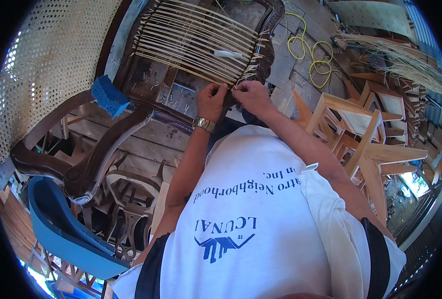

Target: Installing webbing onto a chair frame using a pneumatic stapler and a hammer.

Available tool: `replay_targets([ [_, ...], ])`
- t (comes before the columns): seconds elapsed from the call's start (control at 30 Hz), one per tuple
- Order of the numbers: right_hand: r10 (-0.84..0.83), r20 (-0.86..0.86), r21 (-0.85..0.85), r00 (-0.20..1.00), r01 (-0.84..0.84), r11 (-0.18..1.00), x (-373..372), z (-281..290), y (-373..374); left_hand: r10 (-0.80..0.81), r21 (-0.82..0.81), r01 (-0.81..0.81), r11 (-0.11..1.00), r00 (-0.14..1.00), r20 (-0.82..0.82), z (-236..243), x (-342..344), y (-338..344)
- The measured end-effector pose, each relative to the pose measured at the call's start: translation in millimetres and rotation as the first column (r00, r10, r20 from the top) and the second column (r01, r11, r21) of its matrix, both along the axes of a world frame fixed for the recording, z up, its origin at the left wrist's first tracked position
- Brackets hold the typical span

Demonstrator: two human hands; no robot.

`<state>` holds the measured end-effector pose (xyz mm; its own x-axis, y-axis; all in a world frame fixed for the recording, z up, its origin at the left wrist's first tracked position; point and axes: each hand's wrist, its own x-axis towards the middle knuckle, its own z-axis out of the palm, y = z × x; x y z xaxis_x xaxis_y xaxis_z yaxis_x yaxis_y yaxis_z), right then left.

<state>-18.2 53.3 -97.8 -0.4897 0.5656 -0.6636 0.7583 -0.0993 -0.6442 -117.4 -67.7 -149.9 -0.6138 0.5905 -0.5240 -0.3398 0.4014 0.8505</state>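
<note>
Pale cane strands (193,37) run side by side across a dark carved wooden chair frame (266,52), with loose ends sticking out along its right rail. My left hand (212,103), a metal watch on its wrist, pinches the nearest cane strand close to the right rail. Right beside it, my right hand (254,98) is closed, fingertips pressed together on the end of that strand at the rail. The fingertips of both hands almost meet. A small white strip (228,54) lies on the strands.
At left, a woven cane panel (46,65) fills another dark frame, with a blue sponge (109,96) on its edge. A curved blue piece (66,229) stands below. Unfinished wooden chairs (365,129) crowd the right. A yellow cord (311,55) and cane bundles (400,60) lie beyond.
</note>
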Motion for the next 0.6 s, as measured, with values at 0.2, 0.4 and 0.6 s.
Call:
replay_targets([
  [0.2,0.027,-0.021,-0.001,0.999,-0.027,1.000,2.4,2.2,-0.6,0.001,-0.003,-0.001,1.000,0.999,-0.034,-4.9,2.4,-0.9],
  [0.4,-0.037,-0.024,-0.010,0.999,0.037,0.999,1.2,1.0,-2.1,-0.066,-0.074,0.059,0.996,0.993,-0.095,1.2,1.5,1.3],
  [0.6,-0.002,0.004,0.029,1.000,0.002,1.000,-2.3,-1.6,1.1,-0.036,-0.059,0.031,0.998,0.995,-0.088,-0.1,1.0,4.7],
])
